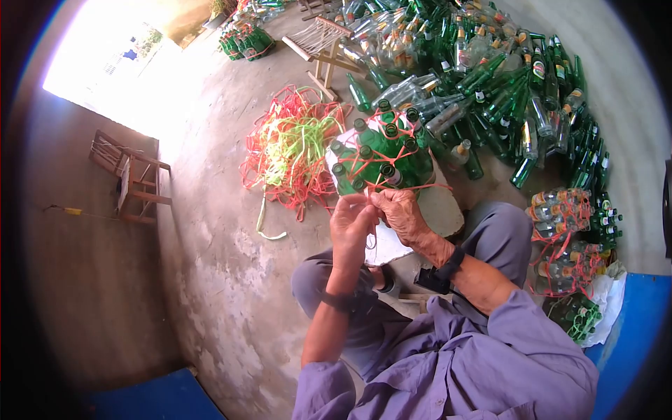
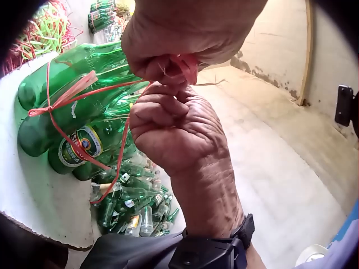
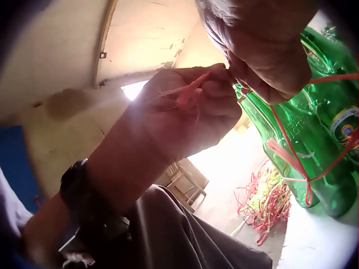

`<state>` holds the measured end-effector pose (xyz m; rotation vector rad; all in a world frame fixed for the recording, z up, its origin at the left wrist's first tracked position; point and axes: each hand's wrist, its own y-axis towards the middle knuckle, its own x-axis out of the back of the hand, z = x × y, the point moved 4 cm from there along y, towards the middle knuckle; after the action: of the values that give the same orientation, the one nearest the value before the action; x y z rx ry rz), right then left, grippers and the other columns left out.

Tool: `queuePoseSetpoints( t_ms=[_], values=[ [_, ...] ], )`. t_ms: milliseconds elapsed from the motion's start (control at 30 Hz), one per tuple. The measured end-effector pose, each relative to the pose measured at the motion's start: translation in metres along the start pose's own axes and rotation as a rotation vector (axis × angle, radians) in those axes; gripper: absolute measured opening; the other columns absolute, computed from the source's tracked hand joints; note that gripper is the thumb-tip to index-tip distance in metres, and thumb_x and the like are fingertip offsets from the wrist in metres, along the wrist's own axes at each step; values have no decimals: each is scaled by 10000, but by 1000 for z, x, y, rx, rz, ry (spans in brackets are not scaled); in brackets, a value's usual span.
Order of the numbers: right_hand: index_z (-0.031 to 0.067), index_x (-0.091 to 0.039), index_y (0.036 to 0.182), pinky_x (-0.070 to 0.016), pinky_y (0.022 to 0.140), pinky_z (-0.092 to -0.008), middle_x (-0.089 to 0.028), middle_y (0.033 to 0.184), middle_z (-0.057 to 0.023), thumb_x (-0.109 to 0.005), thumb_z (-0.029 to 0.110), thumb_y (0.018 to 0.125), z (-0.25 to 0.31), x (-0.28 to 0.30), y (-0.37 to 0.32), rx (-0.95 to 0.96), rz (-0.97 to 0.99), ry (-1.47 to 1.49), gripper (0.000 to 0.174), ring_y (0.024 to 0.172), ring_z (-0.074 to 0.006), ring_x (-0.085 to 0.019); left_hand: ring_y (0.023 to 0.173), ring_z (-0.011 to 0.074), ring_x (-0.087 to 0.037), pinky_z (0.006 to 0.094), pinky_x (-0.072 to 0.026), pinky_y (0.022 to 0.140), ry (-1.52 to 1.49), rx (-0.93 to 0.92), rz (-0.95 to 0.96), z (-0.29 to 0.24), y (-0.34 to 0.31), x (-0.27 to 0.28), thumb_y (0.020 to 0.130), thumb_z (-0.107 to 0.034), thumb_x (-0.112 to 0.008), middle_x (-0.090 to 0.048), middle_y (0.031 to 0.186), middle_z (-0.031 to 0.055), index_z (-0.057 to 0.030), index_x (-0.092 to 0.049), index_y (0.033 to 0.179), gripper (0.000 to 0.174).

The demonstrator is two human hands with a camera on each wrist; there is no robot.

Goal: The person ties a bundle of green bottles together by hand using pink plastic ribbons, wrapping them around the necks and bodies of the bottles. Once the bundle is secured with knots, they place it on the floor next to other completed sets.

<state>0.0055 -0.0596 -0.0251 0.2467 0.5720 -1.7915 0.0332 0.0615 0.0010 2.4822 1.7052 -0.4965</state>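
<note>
Green glass bottles (image 1: 378,143) stand bundled upright on a white slab (image 1: 442,210) in front of me, red plastic strap (image 2: 90,106) wound around them and between their necks. At the near side of the bundle, my left hand (image 1: 350,222) and right hand (image 1: 402,215) meet with fingertips together. Both pinch the strap; a crumpled length of it (image 3: 193,94) shows in the left hand's curled fingers. From the right hand the strap runs taut toward the bottles in the right wrist view. Curled fingers hide the spot where the strap ends meet.
A tangled heap of red and yellow-green strap (image 1: 294,147) lies left of the slab. Loose bottles (image 1: 483,84) pile up behind and to the right, with tied clear bottles (image 1: 560,213) nearer. A wooden stool (image 1: 320,45) stands behind, a wooden chair (image 1: 133,178) at left.
</note>
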Motion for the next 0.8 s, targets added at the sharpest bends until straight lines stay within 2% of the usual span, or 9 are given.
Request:
queuePoseSetpoints(
  t_ms=[133,200,233,400,467,533,600,700,800],
  values=[
    [-8,-646,750,-426,521,-241,-589,657,7,-601,181,1013,1,6,2,123,-11,-271,327,611,-39,-510,701,46,-563,209,-452,614,140,-24,24,-1,5,8,975,-41,-633,-665,869,22,-12,-597,1077,112],
    [-13,-628,730,-430,519,-248,-571,645,11,-603,169,1008,6,6,2,149,-12,-364,333,617,-35,-503,782,76,-582,223,-474,706,251,-227,-133,-14,14,17,962,-46,-642,-643,884,16,7,-608,1055,112],
    [-10,-612,718,-440,525,-262,-551,637,18,-609,171,1002,7,6,2,177,8,-352,337,620,-31,-493,884,81,-575,241,-472,808,306,-212,-175,-20,19,22,963,-85,-666,-638,988,30,15,-622,1121,193],
    [-17,-567,711,-470,549,-322,-498,628,24,-619,175,993,0,9,5,210,58,-418,344,642,-20,-493,961,97,-564,260,-472,833,390,-306,-188,-36,68,23,1001,-183,-649,-595,1169,64,3,-553,1278,347],
    [-27,-602,786,-493,581,-382,-541,621,-30,-628,178,983,-11,13,10,215,22,-577,286,608,-69,-543,1027,116,-563,281,-473,885,314,-282,-148,-26,88,20,1008,-221,-645,-574,1227,76,6,-532,1318,401],
    [-18,-624,817,-493,591,-403,-574,637,-78,-632,169,972,-9,4,11,305,-14,-566,243,596,-137,-580,1174,266,-560,371,-427,1031,502,-336,-136,-4,105,22,970,-263,-682,-579,1279,175,26,-499,1361,520],
    [-8,-646,848,-492,601,-424,-606,653,-125,-636,160,961,-7,-2,12,385,-47,-555,203,584,-206,-616,1348,378,-406,450,-305,1148,833,-472,-169,-2,100,13,974,-308,-650,-448,1426,229,16,-459,1404,571],
    [24,-681,898,-499,632,-449,-661,763,-205,-635,125,930,-1,-9,14,368,-15,-680,115,713,-416,-647,1358,392,-399,462,-314,1144,842,-467,-161,-5,99,12,977,-308,-641,-425,1448,230,-3,-458,1416,565],
    [29,-673,906,-504,641,-467,-661,763,-206,-634,125,929,-8,-18,15,527,-21,-674,106,744,-420,-664,1366,399,-391,466,-309,1150,884,-453,-136,-3,101,12,973,-312,-641,-411,1458,234,-22,-456,1433,574]
  ],
)
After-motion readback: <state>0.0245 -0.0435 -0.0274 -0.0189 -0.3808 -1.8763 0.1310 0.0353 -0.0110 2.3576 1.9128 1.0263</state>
